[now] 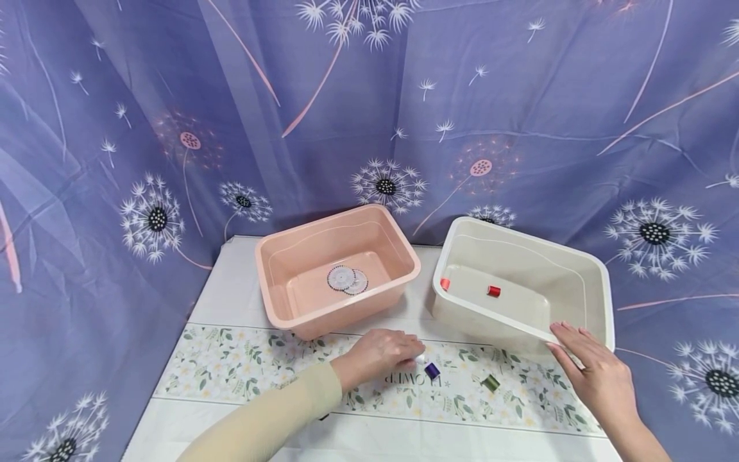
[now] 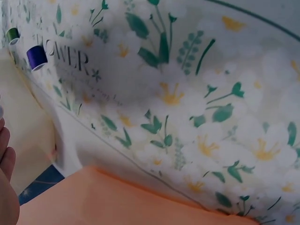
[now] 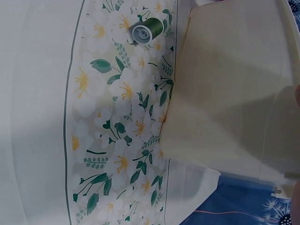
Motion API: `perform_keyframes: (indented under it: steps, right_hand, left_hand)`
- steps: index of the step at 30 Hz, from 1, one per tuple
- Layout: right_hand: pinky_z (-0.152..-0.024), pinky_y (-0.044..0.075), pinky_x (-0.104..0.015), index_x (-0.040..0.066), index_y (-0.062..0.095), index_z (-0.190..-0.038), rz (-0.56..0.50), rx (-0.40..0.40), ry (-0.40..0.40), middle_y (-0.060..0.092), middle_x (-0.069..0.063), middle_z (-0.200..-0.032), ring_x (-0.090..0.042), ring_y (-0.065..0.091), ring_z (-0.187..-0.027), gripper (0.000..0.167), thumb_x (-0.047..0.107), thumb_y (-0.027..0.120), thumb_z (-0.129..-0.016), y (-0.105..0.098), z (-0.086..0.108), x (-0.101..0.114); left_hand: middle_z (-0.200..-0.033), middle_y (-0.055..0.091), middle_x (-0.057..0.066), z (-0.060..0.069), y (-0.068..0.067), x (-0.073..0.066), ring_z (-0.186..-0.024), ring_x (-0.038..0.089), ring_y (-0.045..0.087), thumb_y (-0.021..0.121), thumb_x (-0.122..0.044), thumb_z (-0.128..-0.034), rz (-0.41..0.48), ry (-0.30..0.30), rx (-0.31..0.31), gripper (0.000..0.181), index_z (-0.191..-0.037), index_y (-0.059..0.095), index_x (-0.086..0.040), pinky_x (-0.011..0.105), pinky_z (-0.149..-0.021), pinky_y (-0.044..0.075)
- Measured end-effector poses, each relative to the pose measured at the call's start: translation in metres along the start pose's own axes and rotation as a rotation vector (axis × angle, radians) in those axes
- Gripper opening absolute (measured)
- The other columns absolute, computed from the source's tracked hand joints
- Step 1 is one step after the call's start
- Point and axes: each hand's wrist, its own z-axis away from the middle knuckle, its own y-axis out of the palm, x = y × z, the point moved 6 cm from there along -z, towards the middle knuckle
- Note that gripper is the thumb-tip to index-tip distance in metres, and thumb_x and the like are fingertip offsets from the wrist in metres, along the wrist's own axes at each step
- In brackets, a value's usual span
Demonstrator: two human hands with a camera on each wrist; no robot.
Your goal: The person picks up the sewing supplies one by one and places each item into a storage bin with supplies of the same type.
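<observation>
My left hand [image 1: 381, 354] is low over the floral table runner, fingers curled and pinching a small white thing [image 1: 421, 358], mostly hidden; its kind is unclear. Just right of it lies a purple thread spool [image 1: 432, 371], also seen in the left wrist view [image 2: 37, 57]. Farther right is a green thread spool [image 1: 491, 383], on its side in the right wrist view [image 3: 148, 31]. My right hand [image 1: 600, 375] rests on the near right rim of the cream bin [image 1: 514, 324], fingers fairly straight. A red spool [image 1: 493, 291] and an orange-red spool [image 1: 445, 284] lie inside that bin.
A pink bin [image 1: 340, 319] stands at the back left, holding two overlapping round pin wheels [image 1: 341, 278]. Behind both bins hangs a purple dandelion curtain [image 1: 323, 160]. A small dark thing [image 1: 324, 417] shows beside the left sleeve.
</observation>
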Motion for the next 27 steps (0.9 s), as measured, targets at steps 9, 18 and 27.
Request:
perform_keyframes:
  steps: [9,18,27]
  right_hand:
    - [-0.113,0.022,0.001,0.011,0.081,-0.125,0.004,-0.008,0.007,0.078,-0.022,-0.114,0.027,0.033,-0.135,0.071,0.070,0.048,-0.105,-0.001,0.000,0.001]
    - [-0.115,0.024,-0.001,0.009,0.081,-0.124,0.003,-0.009,0.006,0.078,-0.023,-0.113,0.028,0.033,-0.135,0.073,0.070,0.047,-0.105,-0.001,0.000,0.001]
    - [-0.113,0.023,0.001,0.009,0.081,-0.123,0.007,-0.014,0.004,0.078,-0.022,-0.113,0.027,0.032,-0.135,0.073,0.071,0.048,-0.105,0.000,0.000,0.002]
  left_hand:
    - [-0.126,0.078,-0.004,-0.010,-0.016,0.001,-0.117,0.010,0.074,0.083,-0.032,-0.0950,-0.051,0.046,-0.065,0.037,-0.128,0.077,-0.016,0.022,-0.107,0.054]
    - [-0.126,0.078,-0.003,-0.020,-0.032,0.005,-0.118,0.011,0.074,0.082,-0.030,-0.0964,-0.033,0.044,-0.116,0.033,-0.127,0.078,-0.017,0.022,-0.105,0.055]
    - [-0.129,0.076,-0.001,-0.039,-0.053,0.006,-0.122,0.012,0.072,0.079,-0.031,-0.0989,-0.066,0.081,-0.145,0.036,-0.131,0.077,-0.014,0.026,-0.110,0.053]
